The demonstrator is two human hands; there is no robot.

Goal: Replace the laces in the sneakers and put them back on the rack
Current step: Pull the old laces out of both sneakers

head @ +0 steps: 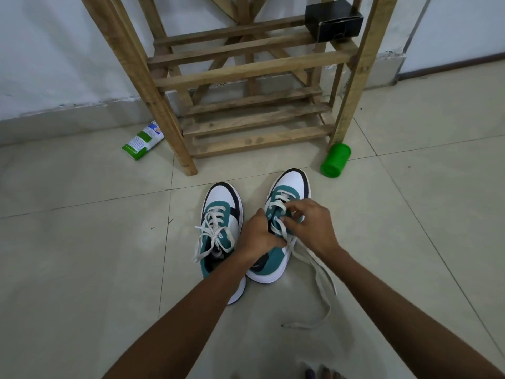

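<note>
Both hands point(287, 228) lacing sneaker point(284, 214), rack point(246, 69) behind

Both hands on the right-side sneaker point(287, 192): left hand point(258, 236) grips its side, right hand point(311, 222) pinches the loose lace point(319, 272); the laced sneaker point(221, 214) sits beside it.

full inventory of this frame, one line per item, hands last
sneakers: 2, white, teal and black, on the floor before the rack; left one tied.
lace: 1, off-white, loose ends trailing from the right sneaker onto the floor.
rack: 1, bare wood, against the wall.
box: 1, black, on a rack shelf.
jar: 1, green, lying by the rack's right leg.
packet: 1, green and white, floor left of the rack.
left hand: grips the right sneaker.
right hand: pinches the lace.
</note>
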